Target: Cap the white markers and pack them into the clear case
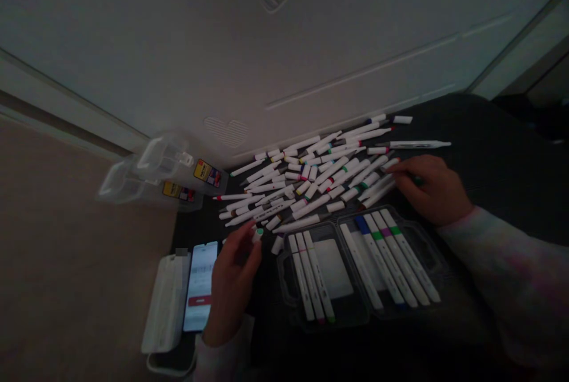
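My left hand is closed around a white marker cap with a green end, just in front of the loose markers. My right hand reaches into the right side of the pile, fingertips pinched on a white marker cap with an orange-red end. Loose white markers and separate caps lie jumbled between and beyond my hands. Nearer me lies an opened clear plastic case. Three capped markers rest in its left half and several more in the right.
Two clear plastic cases with yellow labels stand at the table's left edge. A lit phone lies left of my left hand, beside a white elongated case. A pale panel with heart shapes rises behind the dark table.
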Action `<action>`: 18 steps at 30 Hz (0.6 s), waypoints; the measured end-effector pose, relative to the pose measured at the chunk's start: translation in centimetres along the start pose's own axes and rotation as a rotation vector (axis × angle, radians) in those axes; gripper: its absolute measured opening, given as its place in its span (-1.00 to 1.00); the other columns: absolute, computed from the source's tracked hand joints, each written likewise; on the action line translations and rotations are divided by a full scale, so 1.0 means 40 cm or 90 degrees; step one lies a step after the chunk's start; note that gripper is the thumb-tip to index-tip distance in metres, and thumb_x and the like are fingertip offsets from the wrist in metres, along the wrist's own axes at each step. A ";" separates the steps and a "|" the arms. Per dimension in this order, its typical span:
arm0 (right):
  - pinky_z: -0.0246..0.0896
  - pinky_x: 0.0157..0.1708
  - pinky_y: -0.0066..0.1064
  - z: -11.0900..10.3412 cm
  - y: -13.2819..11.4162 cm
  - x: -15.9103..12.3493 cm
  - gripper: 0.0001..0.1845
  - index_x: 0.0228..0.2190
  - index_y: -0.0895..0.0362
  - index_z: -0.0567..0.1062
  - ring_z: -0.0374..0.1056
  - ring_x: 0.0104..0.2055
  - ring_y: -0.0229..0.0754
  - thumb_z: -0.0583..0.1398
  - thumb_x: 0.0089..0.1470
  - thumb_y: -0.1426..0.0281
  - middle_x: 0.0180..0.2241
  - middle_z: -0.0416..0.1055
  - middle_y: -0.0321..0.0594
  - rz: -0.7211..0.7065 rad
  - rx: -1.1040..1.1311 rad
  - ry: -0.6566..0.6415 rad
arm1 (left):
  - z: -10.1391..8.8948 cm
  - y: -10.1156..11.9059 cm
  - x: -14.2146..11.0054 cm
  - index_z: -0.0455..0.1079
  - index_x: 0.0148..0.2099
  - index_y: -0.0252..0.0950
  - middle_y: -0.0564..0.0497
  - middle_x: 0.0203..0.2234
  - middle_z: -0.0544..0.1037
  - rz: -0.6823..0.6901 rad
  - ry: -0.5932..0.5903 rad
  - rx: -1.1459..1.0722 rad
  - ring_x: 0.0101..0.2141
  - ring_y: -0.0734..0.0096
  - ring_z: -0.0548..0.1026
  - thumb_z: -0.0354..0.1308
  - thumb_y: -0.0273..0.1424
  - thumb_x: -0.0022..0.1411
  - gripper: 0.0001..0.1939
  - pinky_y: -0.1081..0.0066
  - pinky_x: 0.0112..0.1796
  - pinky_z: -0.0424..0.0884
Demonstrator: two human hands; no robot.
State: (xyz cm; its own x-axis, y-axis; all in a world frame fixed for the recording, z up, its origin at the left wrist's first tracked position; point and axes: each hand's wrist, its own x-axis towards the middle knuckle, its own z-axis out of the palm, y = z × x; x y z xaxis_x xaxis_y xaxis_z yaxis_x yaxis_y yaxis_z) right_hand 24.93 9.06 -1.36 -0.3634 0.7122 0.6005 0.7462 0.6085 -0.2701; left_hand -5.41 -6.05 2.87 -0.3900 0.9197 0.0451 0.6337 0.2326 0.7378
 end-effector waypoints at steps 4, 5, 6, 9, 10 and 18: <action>0.21 -0.33 -0.24 0.001 0.002 0.000 -0.80 -0.46 0.23 0.48 0.37 -0.41 -0.08 0.06 -0.03 0.47 -0.49 0.46 -0.10 -0.002 0.000 0.004 | -0.007 0.026 0.005 0.38 -0.17 -0.20 0.06 -0.32 0.46 0.005 0.030 -0.174 -0.38 0.51 0.43 0.15 -0.35 0.05 -0.76 0.52 -0.35 0.36; 0.21 -0.33 -0.24 0.001 0.003 0.000 -0.80 -0.45 0.23 0.48 0.37 -0.40 -0.08 0.06 -0.03 0.47 -0.49 0.46 -0.10 -0.002 0.001 0.006 | -0.004 0.028 0.008 0.38 -0.19 -0.20 0.07 -0.35 0.46 0.007 0.037 -0.204 -0.40 0.53 0.43 0.16 -0.37 0.04 -0.78 0.54 -0.36 0.36; 0.21 -0.33 -0.24 0.002 0.004 -0.001 -0.80 -0.45 0.23 0.48 0.37 -0.40 -0.08 0.06 -0.03 0.46 -0.48 0.46 -0.09 -0.001 0.002 0.006 | -0.001 0.029 0.012 0.38 -0.21 -0.20 0.08 -0.37 0.46 0.010 0.043 -0.230 -0.41 0.54 0.42 0.17 -0.38 0.03 -0.79 0.55 -0.37 0.36; 0.21 -0.33 -0.23 0.003 0.006 -0.004 -0.81 -0.45 0.22 0.48 0.37 -0.39 -0.08 0.06 -0.03 0.46 -0.48 0.46 -0.09 0.006 0.002 0.012 | 0.011 0.030 0.021 0.37 -0.23 -0.21 0.10 -0.39 0.47 0.013 0.053 -0.276 -0.43 0.56 0.42 0.17 -0.41 0.03 -0.81 0.56 -0.37 0.35; 0.21 -0.33 -0.23 0.004 0.007 -0.004 -0.81 -0.45 0.22 0.48 0.37 -0.39 -0.08 0.06 -0.03 0.46 -0.48 0.46 -0.10 0.007 0.003 0.014 | 0.014 0.030 0.023 0.37 -0.23 -0.21 0.10 -0.38 0.47 0.013 0.057 -0.281 -0.43 0.57 0.42 0.17 -0.42 0.03 -0.82 0.57 -0.37 0.35; 0.21 -0.30 -0.23 0.008 0.006 -0.001 -0.81 -0.45 0.16 0.46 0.37 -0.38 -0.11 0.05 -0.03 0.43 -0.47 0.47 -0.16 0.035 0.021 0.003 | -0.003 -0.011 0.036 0.33 -0.19 -0.25 0.02 -0.34 0.45 0.026 0.135 -0.028 -0.33 0.39 0.42 0.09 -0.30 0.07 -0.76 0.41 -0.29 0.32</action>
State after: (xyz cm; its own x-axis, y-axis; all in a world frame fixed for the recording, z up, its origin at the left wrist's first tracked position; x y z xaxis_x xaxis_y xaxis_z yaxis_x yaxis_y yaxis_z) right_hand 24.95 9.30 -1.71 -0.3188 0.7435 0.5879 0.7459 0.5795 -0.3284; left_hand -6.32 -4.86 2.67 -0.4991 0.8401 0.2124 0.6239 0.1782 0.7609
